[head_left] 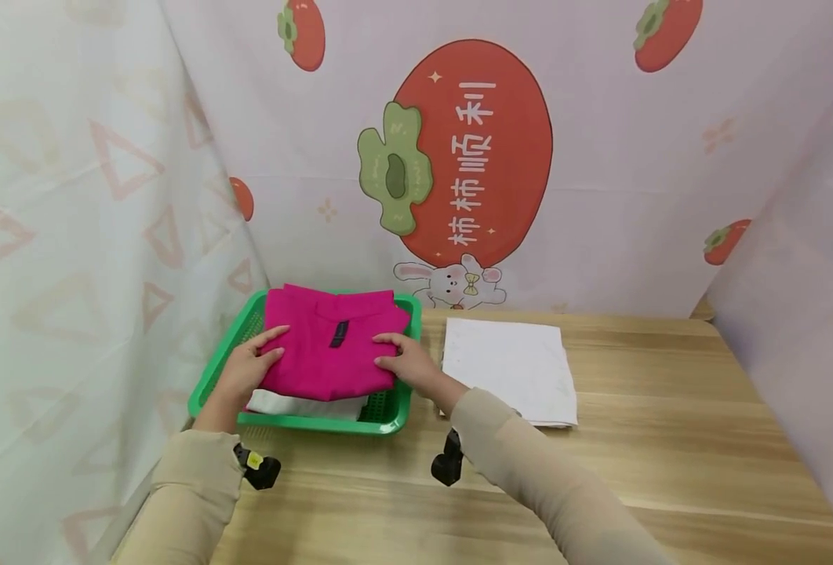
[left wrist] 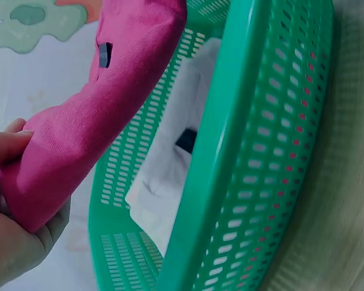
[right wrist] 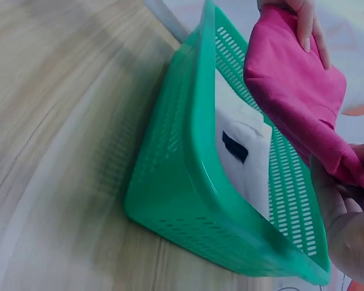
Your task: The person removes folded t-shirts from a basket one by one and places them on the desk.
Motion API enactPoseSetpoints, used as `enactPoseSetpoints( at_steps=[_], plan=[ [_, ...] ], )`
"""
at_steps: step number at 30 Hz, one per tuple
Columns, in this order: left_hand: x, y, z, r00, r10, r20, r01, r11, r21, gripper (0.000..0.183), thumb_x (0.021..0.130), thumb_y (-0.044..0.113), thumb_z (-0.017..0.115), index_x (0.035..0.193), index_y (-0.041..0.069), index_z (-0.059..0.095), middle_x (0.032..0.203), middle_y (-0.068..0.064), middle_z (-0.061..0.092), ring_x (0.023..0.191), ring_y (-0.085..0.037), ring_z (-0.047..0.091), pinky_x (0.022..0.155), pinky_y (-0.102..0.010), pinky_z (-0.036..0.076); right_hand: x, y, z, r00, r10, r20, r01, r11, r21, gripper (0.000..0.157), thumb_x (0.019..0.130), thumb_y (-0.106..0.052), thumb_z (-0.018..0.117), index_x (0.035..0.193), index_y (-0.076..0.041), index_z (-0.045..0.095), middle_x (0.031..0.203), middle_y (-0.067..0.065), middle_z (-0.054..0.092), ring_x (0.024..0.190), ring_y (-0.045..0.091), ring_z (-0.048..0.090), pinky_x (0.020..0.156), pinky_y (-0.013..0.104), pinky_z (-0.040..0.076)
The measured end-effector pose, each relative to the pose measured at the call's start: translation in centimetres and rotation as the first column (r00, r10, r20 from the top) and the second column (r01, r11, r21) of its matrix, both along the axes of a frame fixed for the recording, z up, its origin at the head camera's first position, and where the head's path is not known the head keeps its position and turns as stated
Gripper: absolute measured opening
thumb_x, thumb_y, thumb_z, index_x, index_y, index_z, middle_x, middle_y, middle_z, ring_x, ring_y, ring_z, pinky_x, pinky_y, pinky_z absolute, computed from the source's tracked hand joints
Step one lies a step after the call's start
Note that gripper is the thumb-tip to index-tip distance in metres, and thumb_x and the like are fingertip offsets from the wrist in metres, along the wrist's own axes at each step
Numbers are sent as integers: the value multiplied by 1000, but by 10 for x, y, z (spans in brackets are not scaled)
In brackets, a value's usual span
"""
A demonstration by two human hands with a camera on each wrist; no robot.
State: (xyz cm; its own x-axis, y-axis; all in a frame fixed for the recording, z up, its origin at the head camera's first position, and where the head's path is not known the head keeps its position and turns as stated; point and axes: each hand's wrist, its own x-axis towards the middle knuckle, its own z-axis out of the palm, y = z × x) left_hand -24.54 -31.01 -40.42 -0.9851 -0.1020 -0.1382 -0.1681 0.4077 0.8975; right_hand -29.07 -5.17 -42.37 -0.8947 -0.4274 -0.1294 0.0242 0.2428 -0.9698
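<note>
A folded magenta shirt (head_left: 339, 353) with a dark neck label is held above the green basket (head_left: 388, 426). My left hand (head_left: 250, 365) grips its left side, thumb on top and fingers underneath, as the left wrist view shows. At the other side my right hand (head_left: 412, 365) pinches the shirt's edge between thumb and fingers. Below the shirt, inside the basket, lies a folded white garment (left wrist: 170, 145) with a black label. The wrist views show a gap between the magenta shirt (right wrist: 297, 79) and the white garment.
To the right of the basket a folded white cloth (head_left: 508, 373) lies on the wooden table (head_left: 656, 408). Patterned fabric curtains (head_left: 600, 157) stand behind and at both sides, close to the basket on the left.
</note>
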Motion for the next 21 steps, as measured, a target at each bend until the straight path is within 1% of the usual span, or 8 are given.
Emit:
enactPoseSetpoints(
  at_steps=[3, 7, 11, 15, 21],
  plan=[
    [-1, 8, -1, 1000, 2, -1, -2, 998, 66, 45, 90, 18, 46, 133, 14, 35, 127, -21, 33, 86, -19, 54, 68, -29, 47, 2, 11, 2, 1000, -9, 18, 10, 999, -38, 36, 82, -7, 57, 118, -9, 53, 119, 13, 46, 90, 19, 53, 72, 28, 46],
    [-5, 21, -3, 1000, -8, -21, 10, 992, 122, 45, 89, 17, 48, 132, 14, 37, 125, -21, 36, 81, -16, 56, 66, -29, 48, 3, 26, 4, 999, -37, 37, 40, 996, -81, 37, 83, -4, 56, 119, -7, 51, 116, 16, 48, 87, 21, 55, 70, 30, 47],
    [-9, 37, -3, 999, -34, -29, 39, 985, 167, 44, 89, 16, 47, 132, 14, 37, 122, -21, 37, 82, -18, 55, 66, -31, 48, 3, 44, 3, 996, -73, 45, 76, 993, -88, 37, 82, -1, 56, 118, -6, 52, 109, 17, 51, 82, 21, 57, 67, 31, 48],
    [-13, 52, -4, 998, -39, -47, 47, 981, 188, 43, 89, 13, 47, 131, 14, 40, 120, -21, 40, 84, -20, 55, 66, -30, 48, 3, 61, 2, 995, -93, 24, 94, 992, -84, 38, 81, -1, 56, 118, -6, 52, 113, 17, 49, 81, 22, 57, 66, 33, 49],
    [-18, 77, -8, 996, -56, -70, 70, 973, 218, 40, 89, 11, 48, 129, 14, 44, 120, -18, 42, 89, -23, 54, 68, -32, 48, 5, 89, 2, 992, -123, 23, 124, 989, -79, 38, 81, -1, 57, 118, -6, 52, 116, 18, 46, 82, 24, 58, 66, 34, 49]
  ],
)
